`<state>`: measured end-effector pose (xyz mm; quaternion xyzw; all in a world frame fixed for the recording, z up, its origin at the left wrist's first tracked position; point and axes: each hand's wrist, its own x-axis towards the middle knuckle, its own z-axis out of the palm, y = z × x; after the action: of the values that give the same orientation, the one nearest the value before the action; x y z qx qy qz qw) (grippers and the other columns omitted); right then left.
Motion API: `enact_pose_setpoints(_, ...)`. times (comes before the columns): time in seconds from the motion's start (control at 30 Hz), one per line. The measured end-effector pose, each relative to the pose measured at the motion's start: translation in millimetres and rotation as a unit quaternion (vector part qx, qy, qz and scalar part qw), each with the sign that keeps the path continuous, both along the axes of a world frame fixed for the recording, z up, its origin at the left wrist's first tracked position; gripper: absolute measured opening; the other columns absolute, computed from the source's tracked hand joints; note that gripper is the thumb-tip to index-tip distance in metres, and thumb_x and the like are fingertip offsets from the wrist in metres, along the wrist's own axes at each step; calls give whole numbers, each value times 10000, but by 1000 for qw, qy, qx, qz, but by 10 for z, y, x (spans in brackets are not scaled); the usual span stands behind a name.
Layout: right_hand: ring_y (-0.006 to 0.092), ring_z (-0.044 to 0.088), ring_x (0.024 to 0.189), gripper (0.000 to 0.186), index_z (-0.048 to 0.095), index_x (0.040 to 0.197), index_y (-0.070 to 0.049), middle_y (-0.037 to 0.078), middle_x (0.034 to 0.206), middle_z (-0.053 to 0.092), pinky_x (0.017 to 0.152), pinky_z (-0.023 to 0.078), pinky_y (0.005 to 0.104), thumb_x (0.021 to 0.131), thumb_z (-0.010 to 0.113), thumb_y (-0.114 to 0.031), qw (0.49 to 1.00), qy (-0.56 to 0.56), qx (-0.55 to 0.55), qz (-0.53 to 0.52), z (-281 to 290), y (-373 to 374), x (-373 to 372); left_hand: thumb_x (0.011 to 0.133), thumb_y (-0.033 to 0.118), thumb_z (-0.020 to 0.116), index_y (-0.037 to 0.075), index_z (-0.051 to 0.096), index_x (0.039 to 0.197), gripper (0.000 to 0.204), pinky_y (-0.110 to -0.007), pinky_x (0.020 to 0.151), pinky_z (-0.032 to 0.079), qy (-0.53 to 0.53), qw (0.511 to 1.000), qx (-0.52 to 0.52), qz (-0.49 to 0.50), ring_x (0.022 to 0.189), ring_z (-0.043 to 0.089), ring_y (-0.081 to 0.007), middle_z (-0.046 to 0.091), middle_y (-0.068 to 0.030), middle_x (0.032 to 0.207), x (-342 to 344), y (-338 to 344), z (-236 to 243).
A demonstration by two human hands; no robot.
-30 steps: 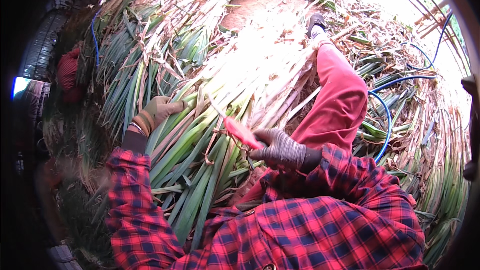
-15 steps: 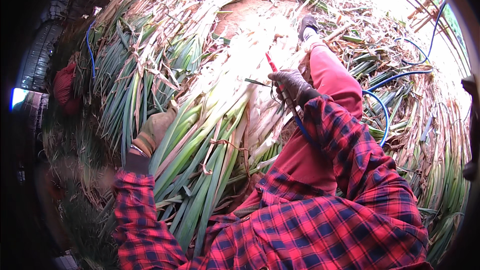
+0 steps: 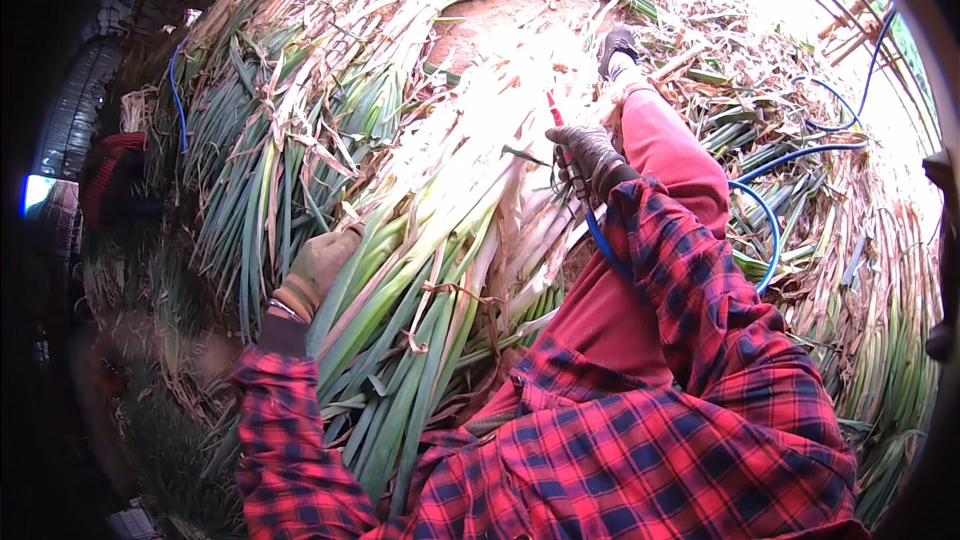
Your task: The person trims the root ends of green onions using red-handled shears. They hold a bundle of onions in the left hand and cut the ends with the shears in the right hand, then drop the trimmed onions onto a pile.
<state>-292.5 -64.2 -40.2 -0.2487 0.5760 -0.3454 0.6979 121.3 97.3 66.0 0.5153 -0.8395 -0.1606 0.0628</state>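
Observation:
A thick bunch of green onions [image 3: 400, 270] lies slantwise before me, pale stalks at the far end and green leaves toward my lap. My left hand [image 3: 322, 265], in a tan glove, is closed on the bunch's left edge; its fingertips are partly hidden by leaves. In a dark glove, my right hand [image 3: 597, 158] grips an air blow gun [image 3: 555, 110] with a slim red nozzle, fed by a blue hose [image 3: 603, 242]. The nozzle points away from me over the pale stalks, where glare washes out detail. One dark green leaf piece [image 3: 525, 155] juts out beside my right hand.
More green onions [image 3: 250, 200] are heaped at the left, and others [image 3: 890, 340] at the right. Dry leaf litter [image 3: 720, 60] surrounds my outstretched leg [image 3: 675, 145]. Another stretch of blue hose [image 3: 770, 225] loops on the right. A dark red shape [image 3: 112, 175] at far left is unclear.
My right hand and the blow gun have shifted slightly right and nearer me. My left hand has moved a little right, still at the bunch. The red shape at far left has changed outline.

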Motion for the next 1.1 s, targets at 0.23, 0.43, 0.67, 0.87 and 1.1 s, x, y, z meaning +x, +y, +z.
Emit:
enact_pose_setpoints(0.23,191,533,438,218,599,797,-48,59,611,556,386,453,353,847,767,-176,1000,-14,16,-21,-27,-19,-118,901,284,693,-38,674,1075,366,-344,724,515,166,922,70,342,773,651,-189,707,-135,882,-592,137,195)
enact_pose_setpoints(0.43,165,510,421,244,615,871,-30,43,624,543,381,424,328,858,746,-235,993,-33,-65,89,321,742,29,871,176,689,14,662,1167,339,-401,863,525,56,965,-86,241,978,686,-312,698,-190,1031,-850,331,233)
enact_pose_setpoints(0.67,83,474,454,225,607,969,-43,-21,604,497,393,344,256,895,733,-215,962,-107,3,250,1171,1988,211,866,304,702,269,689,1256,392,-481,720,507,-28,969,-109,221,794,631,-393,617,-178,876,-736,477,-31)
enact_pose_setpoints(0.87,75,505,521,344,614,1091,-29,-15,683,548,451,405,264,875,757,-255,943,-98,-42,317,946,2267,283,892,315,683,264,767,1074,207,-489,709,499,-117,965,-107,208,802,619,-395,603,-179,895,-1038,444,189)
enact_pose_setpoints(1.1,105,481,401,339,605,1108,-2,7,607,527,341,344,263,909,719,-251,945,-80,-50,313,986,2030,318,927,367,635,286,738,1141,251,-495,795,516,-159,961,-53,222,903,625,-398,609,-181,1001,-1077,431,188)
